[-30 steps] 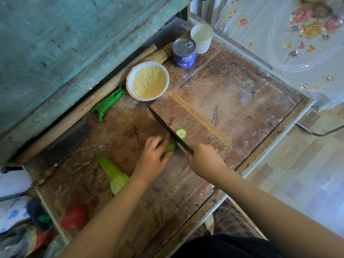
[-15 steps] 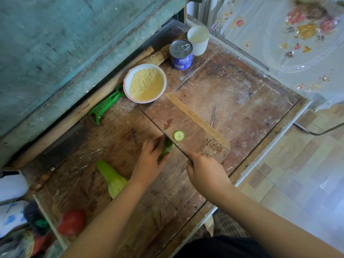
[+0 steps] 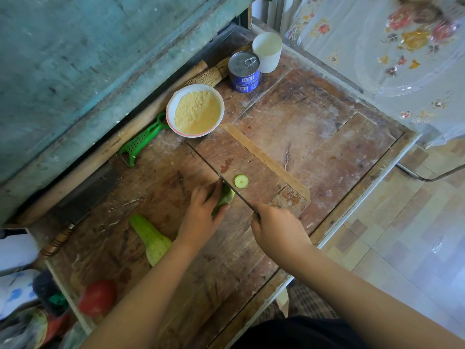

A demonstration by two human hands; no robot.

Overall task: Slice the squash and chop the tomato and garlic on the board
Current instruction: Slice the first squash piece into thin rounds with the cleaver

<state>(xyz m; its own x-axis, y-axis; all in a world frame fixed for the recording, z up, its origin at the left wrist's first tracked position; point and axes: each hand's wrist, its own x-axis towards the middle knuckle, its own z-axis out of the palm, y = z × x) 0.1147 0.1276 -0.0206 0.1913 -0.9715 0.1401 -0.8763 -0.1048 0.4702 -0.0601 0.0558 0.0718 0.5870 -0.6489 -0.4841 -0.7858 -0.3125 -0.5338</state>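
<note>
blue can (image 3: 244, 71) label: barcode only, text unreadable

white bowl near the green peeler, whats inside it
The white bowl with a pink rim holds a heap of yellow powder, like flour or cornmeal. The powder covers the bowl's bottom, so anything beneath it cannot be seen.

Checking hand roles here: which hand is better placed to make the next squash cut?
Right hand: it grips the knife, blade at the squash piece. Left hand holds that piece steady.
</note>
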